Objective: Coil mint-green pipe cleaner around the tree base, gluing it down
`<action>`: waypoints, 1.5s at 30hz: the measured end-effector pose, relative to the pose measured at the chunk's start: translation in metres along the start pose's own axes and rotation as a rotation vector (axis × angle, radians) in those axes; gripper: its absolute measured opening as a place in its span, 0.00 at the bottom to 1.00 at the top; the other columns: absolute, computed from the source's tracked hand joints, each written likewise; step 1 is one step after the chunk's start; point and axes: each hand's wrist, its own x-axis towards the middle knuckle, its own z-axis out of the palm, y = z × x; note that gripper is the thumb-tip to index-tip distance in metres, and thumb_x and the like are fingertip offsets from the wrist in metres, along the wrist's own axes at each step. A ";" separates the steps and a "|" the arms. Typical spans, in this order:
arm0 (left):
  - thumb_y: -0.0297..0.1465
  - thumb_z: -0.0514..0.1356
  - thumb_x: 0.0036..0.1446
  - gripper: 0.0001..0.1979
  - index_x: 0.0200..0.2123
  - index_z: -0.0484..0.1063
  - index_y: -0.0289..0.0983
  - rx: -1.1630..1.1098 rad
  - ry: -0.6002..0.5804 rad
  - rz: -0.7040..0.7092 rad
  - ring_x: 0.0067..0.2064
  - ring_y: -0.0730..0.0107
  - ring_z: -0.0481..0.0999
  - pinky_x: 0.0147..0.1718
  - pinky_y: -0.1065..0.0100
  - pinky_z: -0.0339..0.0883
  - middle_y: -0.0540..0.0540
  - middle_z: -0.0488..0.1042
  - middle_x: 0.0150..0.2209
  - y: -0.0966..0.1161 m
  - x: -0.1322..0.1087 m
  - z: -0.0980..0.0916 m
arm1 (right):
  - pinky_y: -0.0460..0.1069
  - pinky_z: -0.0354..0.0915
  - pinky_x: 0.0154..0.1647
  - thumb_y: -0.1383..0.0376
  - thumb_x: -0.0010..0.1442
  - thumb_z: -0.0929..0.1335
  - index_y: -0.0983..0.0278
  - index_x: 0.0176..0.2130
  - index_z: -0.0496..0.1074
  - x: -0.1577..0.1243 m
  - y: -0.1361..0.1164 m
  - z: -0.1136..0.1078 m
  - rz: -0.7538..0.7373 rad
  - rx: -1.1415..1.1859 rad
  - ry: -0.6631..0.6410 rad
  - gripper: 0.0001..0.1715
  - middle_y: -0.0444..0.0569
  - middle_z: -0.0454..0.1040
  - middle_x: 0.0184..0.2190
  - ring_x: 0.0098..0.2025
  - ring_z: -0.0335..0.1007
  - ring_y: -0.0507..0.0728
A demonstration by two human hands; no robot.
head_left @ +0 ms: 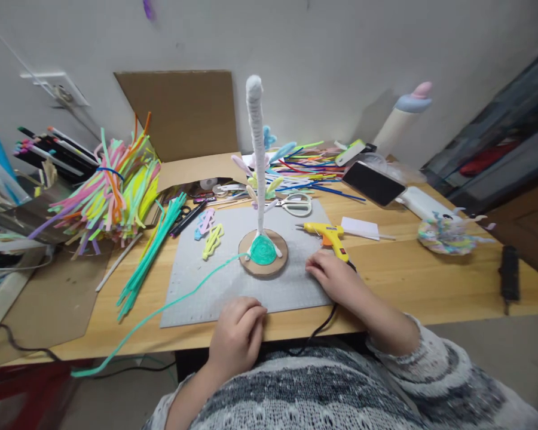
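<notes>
My left hand (237, 331), fingers curled in with nothing showing in them, rests at the front edge of the grey cutting mat (192, 292). My right hand (332, 275) lies loosely closed on the mat's right side, just below the handle of a yellow hot glue gun (329, 232), and no object shows in it. Between and beyond the hands stands a white wrapped stem (257, 149), upright on a round cardboard base (264, 272). A coil of green pipe cleaner (263, 249) covers part of the base. Its loose tail (161, 309) runs left past the table edge.
Green pipe cleaners (150, 257) and a large multicoloured bundle (112, 191) lie left. Bent pipe-cleaner shapes (213, 239) and scissors (296, 205) are on the mat. A phone (374, 182), white card (360, 227) and a pastel ornament (446, 236) sit right. Cardboard (183, 113) leans on the wall.
</notes>
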 end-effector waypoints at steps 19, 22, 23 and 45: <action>0.23 0.55 0.60 0.09 0.42 0.70 0.36 0.031 -0.010 0.003 0.42 0.63 0.73 0.40 0.63 0.68 0.42 0.75 0.40 0.000 0.001 0.000 | 0.48 0.58 0.37 0.67 0.66 0.62 0.64 0.38 0.71 0.007 -0.020 0.010 -0.049 -0.253 -0.087 0.09 0.50 0.73 0.39 0.41 0.70 0.56; 0.23 0.54 0.60 0.09 0.42 0.70 0.37 0.027 -0.014 0.004 0.42 0.63 0.73 0.40 0.62 0.68 0.42 0.75 0.40 -0.001 0.001 0.000 | 0.48 0.58 0.35 0.66 0.66 0.62 0.63 0.38 0.71 0.008 -0.023 0.012 -0.032 -0.178 -0.057 0.08 0.49 0.73 0.40 0.40 0.70 0.55; 0.22 0.54 0.60 0.09 0.42 0.70 0.37 0.023 -0.017 0.007 0.42 0.63 0.73 0.40 0.62 0.68 0.42 0.75 0.40 -0.001 0.001 0.000 | 0.48 0.57 0.35 0.66 0.66 0.63 0.63 0.37 0.71 0.008 -0.023 0.013 -0.028 -0.166 -0.048 0.08 0.49 0.72 0.40 0.40 0.70 0.55; 0.21 0.55 0.59 0.10 0.42 0.70 0.36 0.018 -0.005 0.055 0.42 0.63 0.73 0.40 0.62 0.68 0.42 0.75 0.39 -0.004 -0.002 -0.001 | 0.49 0.59 0.36 0.69 0.64 0.64 0.64 0.38 0.72 -0.006 -0.066 0.043 -0.196 -0.150 -0.127 0.07 0.49 0.74 0.38 0.38 0.70 0.55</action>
